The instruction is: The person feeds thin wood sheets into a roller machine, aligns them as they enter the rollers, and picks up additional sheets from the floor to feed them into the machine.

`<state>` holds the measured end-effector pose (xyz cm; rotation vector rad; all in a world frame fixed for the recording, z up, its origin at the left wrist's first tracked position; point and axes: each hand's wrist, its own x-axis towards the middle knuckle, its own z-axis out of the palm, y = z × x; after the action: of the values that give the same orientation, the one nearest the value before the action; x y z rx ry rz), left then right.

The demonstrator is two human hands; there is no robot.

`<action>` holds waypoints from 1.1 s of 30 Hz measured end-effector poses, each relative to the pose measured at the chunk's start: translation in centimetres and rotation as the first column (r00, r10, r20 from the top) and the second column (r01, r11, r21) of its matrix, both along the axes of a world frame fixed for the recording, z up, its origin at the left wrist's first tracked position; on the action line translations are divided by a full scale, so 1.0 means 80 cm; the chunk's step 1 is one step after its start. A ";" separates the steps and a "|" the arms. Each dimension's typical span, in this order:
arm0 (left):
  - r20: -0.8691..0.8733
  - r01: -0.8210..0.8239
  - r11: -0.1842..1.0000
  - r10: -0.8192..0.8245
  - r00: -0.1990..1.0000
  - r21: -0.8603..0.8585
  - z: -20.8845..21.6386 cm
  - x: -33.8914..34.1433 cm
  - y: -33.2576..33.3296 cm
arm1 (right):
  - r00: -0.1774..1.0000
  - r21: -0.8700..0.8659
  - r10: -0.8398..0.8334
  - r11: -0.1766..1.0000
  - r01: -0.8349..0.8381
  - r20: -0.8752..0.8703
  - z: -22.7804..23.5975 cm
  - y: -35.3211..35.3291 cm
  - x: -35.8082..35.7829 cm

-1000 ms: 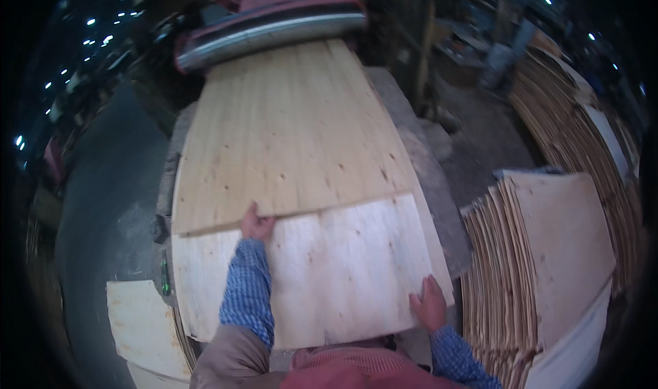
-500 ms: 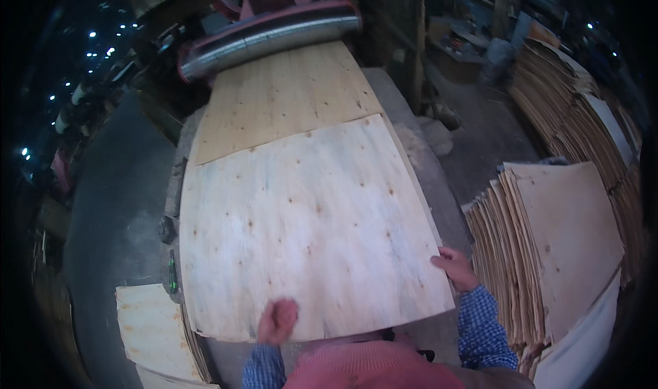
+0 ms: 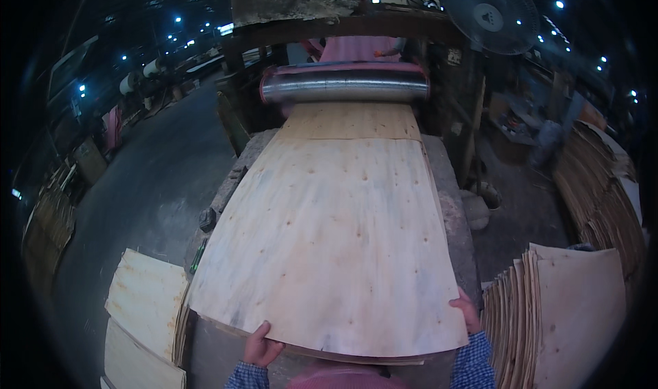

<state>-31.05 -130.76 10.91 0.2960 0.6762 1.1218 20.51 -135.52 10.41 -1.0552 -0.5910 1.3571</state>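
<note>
Pale sheet: the pale sheet (image 3: 336,245) fills the centre of the frame, lying over a yellower sheet (image 3: 356,122) whose far end is hidden at the metal roller (image 3: 346,85), upper centre.
Left hand: at lower centre, the left hand (image 3: 262,346) has the near edge of the pale sheet, thumb over it and fingers curled close below; how firm is the grip, I cannot tell.
Right hand: at lower right, the right hand (image 3: 468,312) is closed on the right edge near the corner; its fingers under the sheet are hidden.
Hidden or cut off: the worktop (image 3: 452,204) is mostly covered; a beam hides the upper part of a person in pink (image 3: 356,49) behind the roller; the stack (image 3: 576,313) at lower right is cut by the lower edge of the frame; the upper left is too dark to make out.
Changed since the earlier frame: the left hand was loose above the sheet and now grips its edge; the yellower sheet shows as a narrower strip; a fan (image 3: 488,17) has come into view at upper right.
</note>
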 end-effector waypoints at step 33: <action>-0.148 -0.001 0.979 -0.030 0.988 -0.206 -0.127 0.091 0.368 | 0.022 -0.048 0.044 0.968 0.246 0.999 -0.077 -0.035 -0.154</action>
<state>-23.75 -101.35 0.73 0.2100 0.9160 1.0127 8.19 -138.29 4.24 -2.2207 -1.4009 0.2193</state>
